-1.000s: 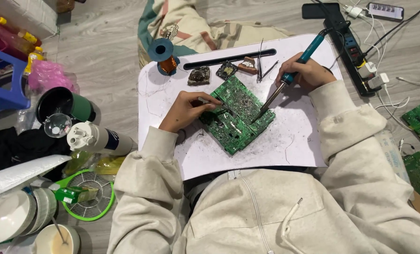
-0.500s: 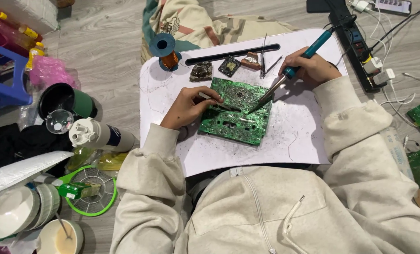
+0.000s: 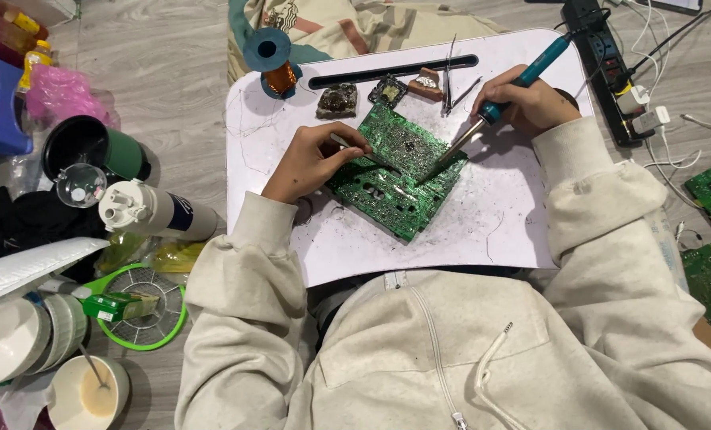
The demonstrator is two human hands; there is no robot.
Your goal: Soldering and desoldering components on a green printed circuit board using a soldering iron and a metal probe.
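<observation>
The green circuit board (image 3: 395,171) had swung to a diagonal on the white counter (image 3: 499,231), a stiff, light, fragile thing best held by its edges, where the left hand (image 3: 312,163) pinched tweezers (image 3: 363,151) and the right hand (image 3: 531,103) gripped the soldering iron (image 3: 491,111).

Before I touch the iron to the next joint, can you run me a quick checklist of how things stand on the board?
1. Soldering iron gripped in the right hand: ok.
2. Iron tip resting on the green circuit board: ok, near its middle right.
3. Left hand holding a thin metal tool, likely tweezers, against the board: ok.
4. Board lying flat on the white lap desk: ok, set at an angle.
5. Iron cord clear of the power strip: cannot tell.
6. Solder at the tip: cannot tell, too small.
</observation>
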